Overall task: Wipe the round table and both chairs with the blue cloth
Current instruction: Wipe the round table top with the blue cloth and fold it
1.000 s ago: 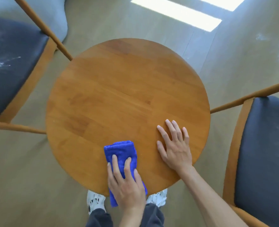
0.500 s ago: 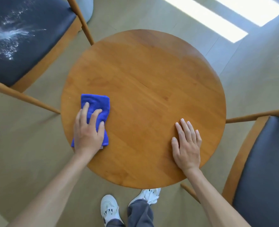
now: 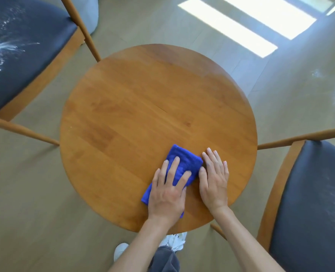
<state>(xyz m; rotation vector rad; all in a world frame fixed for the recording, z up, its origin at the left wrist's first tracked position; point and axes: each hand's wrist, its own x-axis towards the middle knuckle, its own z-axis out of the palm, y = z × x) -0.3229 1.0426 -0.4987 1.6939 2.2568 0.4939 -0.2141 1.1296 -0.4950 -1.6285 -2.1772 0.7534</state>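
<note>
The round wooden table fills the middle of the view. A folded blue cloth lies on its near part. My left hand presses flat on the cloth with straight, spread fingers and covers its near half. My right hand lies flat on the tabletop just right of the cloth, its thumb side against the cloth's edge. A chair with a dark seat stands at the upper left, with white powdery specks across the seat. A second dark-seated chair stands at the right, with fainter white specks on it.
The beige floor surrounds the table, with bright sunlight patches at the upper right. Wooden chair legs reach close to the table's left and right rims. My white shoes and grey trousers show below the table's near edge.
My left hand has slid the cloth from the table's left side to the near middle, right up against my right hand. My right hand has stayed flat on the table.
</note>
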